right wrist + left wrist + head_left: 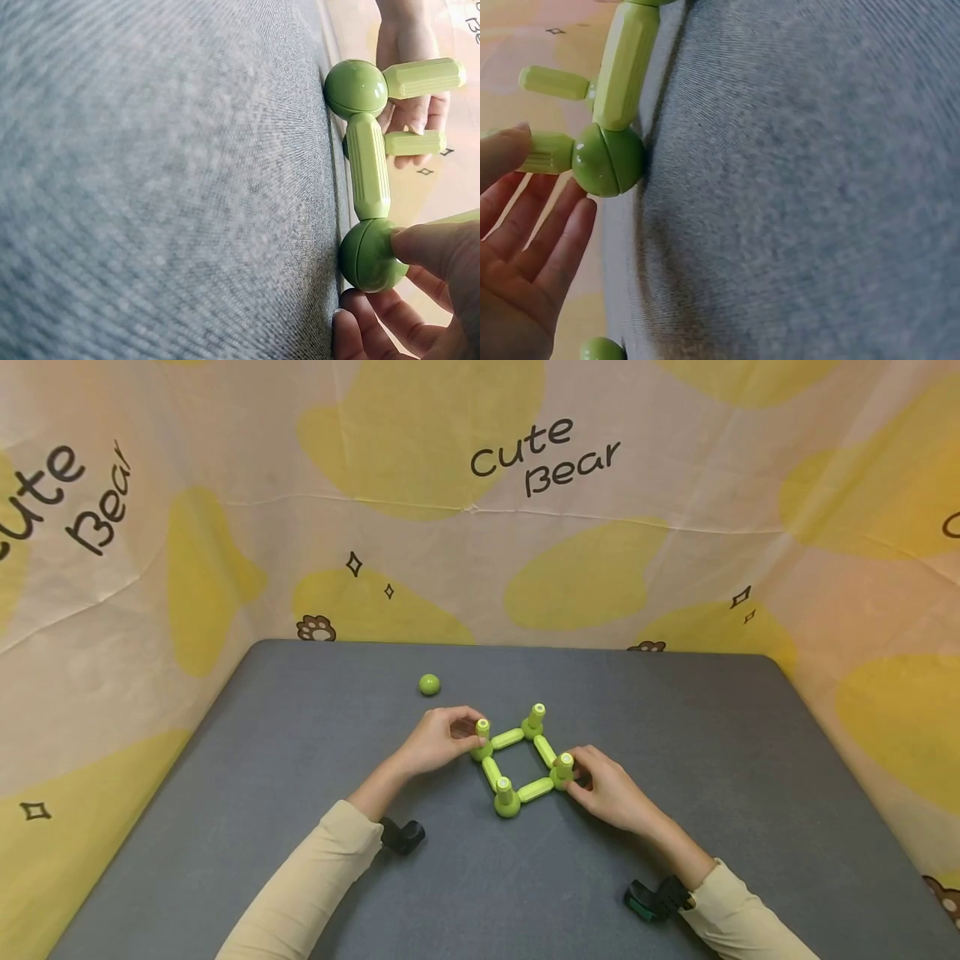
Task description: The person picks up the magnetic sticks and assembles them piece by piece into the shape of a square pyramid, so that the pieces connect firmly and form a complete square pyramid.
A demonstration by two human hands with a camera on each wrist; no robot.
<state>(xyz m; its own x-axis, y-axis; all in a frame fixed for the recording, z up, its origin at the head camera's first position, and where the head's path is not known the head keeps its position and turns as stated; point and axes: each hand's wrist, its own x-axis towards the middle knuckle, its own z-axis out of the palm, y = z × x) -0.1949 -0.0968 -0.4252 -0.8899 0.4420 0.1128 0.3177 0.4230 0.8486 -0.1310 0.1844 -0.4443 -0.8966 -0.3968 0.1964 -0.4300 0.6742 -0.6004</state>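
Note:
A square toy frame of green balls and lighter green ribbed sticks [507, 740] lies on the grey table, with a short stick standing upright from each corner ball. My left hand [437, 742] is at the left corner. In the left wrist view its thumb presses on the upright stick [549, 153], with the other fingers behind and below it. At the right corner, my right hand [613, 795] holds the ball [369, 256] between thumb and fingers, as the right wrist view shows. The near corner ball [507, 804] and far corner ball [532, 729] are untouched.
A loose green ball [429, 684] rests on the table [337, 693] beyond my left hand. Patterned cloth [420, 543] hangs around the table's back and sides. A black wrist device [403, 837] sits at the left wrist, another [657, 899] at the right.

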